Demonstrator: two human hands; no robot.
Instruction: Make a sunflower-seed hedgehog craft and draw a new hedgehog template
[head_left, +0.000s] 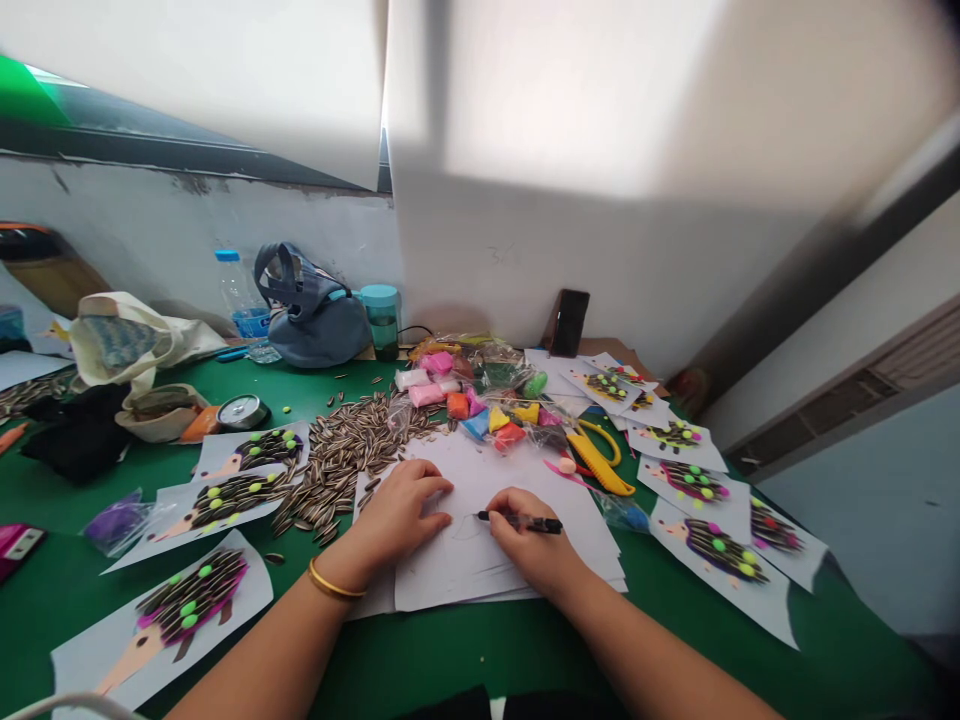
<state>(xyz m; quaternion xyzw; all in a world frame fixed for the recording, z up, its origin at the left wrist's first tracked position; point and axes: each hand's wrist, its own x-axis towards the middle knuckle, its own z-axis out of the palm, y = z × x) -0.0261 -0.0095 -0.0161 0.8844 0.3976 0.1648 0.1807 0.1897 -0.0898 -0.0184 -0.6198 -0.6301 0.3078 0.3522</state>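
At lower center of the frame, clamping a black pen [536, 523] in the fingers of the right hand [525, 535] over white paper [442, 585]; resting the left hand [397, 510] there with parted fingers, beside sunflower seeds [330, 465].

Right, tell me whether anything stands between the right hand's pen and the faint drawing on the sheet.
Nothing visible does. The right hand holds the pen with its tip at the faint drawing; the left hand rests beside it, not across it, and the seeds lie farther left.
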